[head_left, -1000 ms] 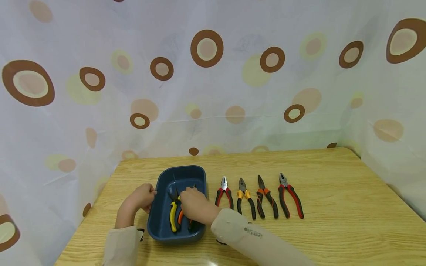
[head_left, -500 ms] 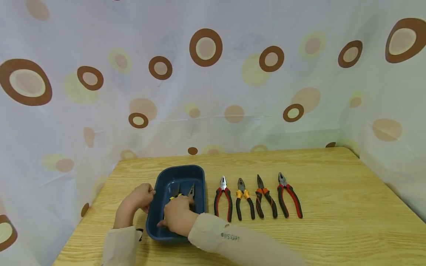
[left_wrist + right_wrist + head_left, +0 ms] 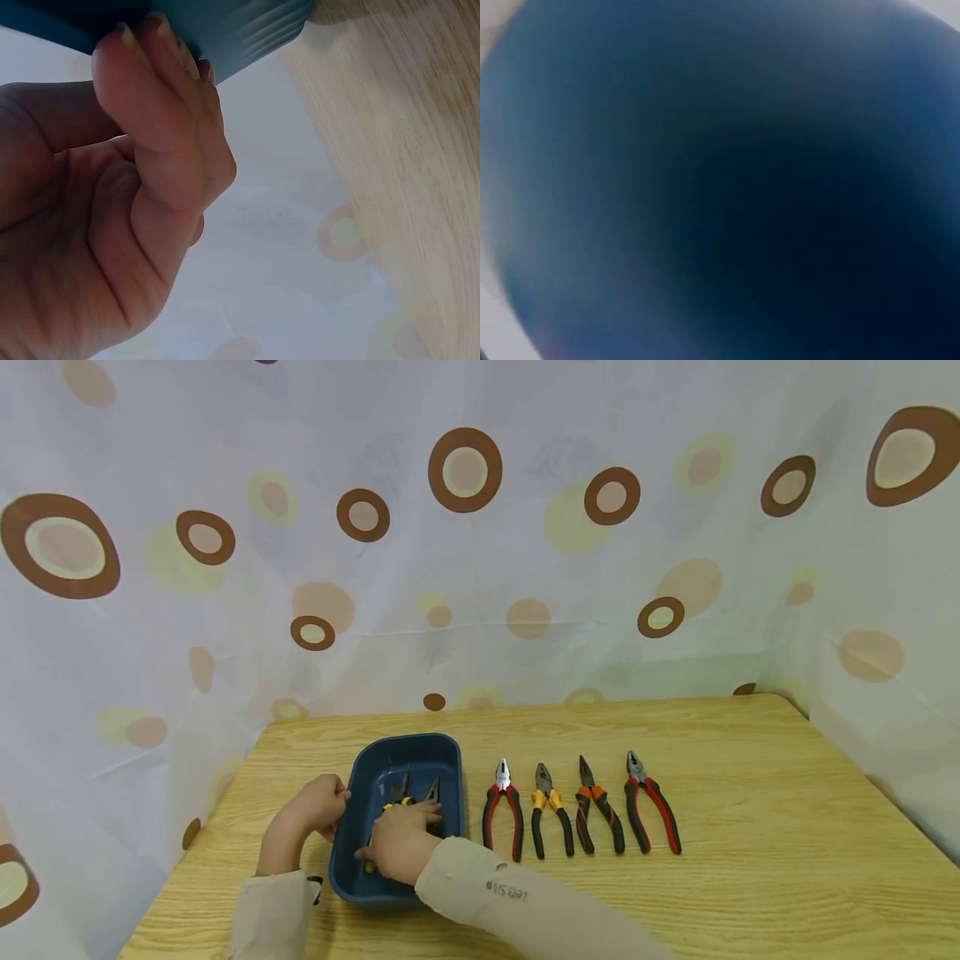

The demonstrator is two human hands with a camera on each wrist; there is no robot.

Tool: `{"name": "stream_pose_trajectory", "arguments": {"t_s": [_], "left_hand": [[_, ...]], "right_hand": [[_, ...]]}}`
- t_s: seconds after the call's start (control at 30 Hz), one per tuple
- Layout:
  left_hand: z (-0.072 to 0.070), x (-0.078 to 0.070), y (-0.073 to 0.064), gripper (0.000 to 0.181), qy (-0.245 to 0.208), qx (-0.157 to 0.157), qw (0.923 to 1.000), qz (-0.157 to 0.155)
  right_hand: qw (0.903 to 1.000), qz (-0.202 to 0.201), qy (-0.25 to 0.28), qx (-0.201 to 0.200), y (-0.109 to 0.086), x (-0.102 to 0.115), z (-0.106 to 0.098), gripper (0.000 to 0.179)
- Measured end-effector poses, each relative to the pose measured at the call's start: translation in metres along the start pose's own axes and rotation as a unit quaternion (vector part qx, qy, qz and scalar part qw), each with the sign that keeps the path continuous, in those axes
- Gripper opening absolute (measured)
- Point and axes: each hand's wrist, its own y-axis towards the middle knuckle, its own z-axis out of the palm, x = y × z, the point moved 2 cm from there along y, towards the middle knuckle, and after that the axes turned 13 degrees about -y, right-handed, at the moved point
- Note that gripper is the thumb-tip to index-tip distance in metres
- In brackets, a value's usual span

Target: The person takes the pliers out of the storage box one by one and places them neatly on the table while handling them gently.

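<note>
My left hand (image 3: 318, 806) holds the left rim of a dark blue plastic bin (image 3: 347, 868), its bent fingertips against the wall in the left wrist view. Inside the bin, my right hand (image 3: 401, 843) grips a pair of yellow-handled pliers (image 3: 371, 866), thumb on the left side and the other fingers mostly hidden. Dark jaws of those pliers show above the knuckles. Beside them, a second pair of pliers (image 3: 432, 789) pokes out past the index finger, its handles covered. The right wrist view shows only blurred blue bin wall (image 3: 630, 187).
Right of the bin, red-black pliers (image 3: 503, 810), yellow-black pliers (image 3: 551, 810), orange-black long-nose pliers (image 3: 598, 806) and larger red-black pliers (image 3: 652, 802) lie in a row on the wooden table (image 3: 765, 827). A patterned curtain (image 3: 570, 668) hangs behind.
My right hand has shifted left within the bin, onto the yellow-handled pliers. In the last half second those pliers turned slightly under it. The left hand stays at the rim.
</note>
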Motion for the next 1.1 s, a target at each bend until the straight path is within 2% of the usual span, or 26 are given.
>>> {"name": "stream_pose_trajectory", "arguments": {"t_s": [0.1, 0.23, 0.5, 0.77, 0.9, 0.97, 1.1], "left_hand": [[0.0, -0.001, 0.0, 0.017, -0.002, 0.003, 1.0, 0.004], [-0.001, -0.001, -0.001, 0.017, 0.002, 0.002, 1.0, 0.003], [-0.001, 0.001, -0.001, 0.018, 0.004, 0.005, 1.0, 0.004], [-0.001, 0.002, -0.002, 0.018, 0.003, 0.002, 1.0, 0.003], [0.0, 0.002, -0.002, 0.017, 0.006, -0.001, 1.0, 0.002], [0.0, 0.002, -0.001, 0.017, 0.01, -0.002, 1.0, 0.001], [-0.001, 0.0, -0.001, 0.017, 0.015, -0.001, 0.9998, 0.009]], "right_hand": [[0.9985, 0.014, 0.029, 0.044, 0.005, 0.0, -0.001, 0.074], [0.9949, 0.036, 0.05, 0.08, 0.008, 0.001, -0.001, 0.079], [0.9946, 0.036, 0.054, 0.081, 0.007, 0.005, 0.004, 0.09], [0.9941, 0.047, 0.093, 0.031, 0.003, 0.003, 0.008, 0.101], [0.9961, 0.03, 0.082, -0.003, 0.001, -0.001, 0.008, 0.084], [0.995, 0.021, 0.095, -0.021, 0.001, -0.007, 0.008, 0.073], [0.9861, 0.003, 0.16, -0.045, 0.002, -0.023, 0.006, 0.065]]}}
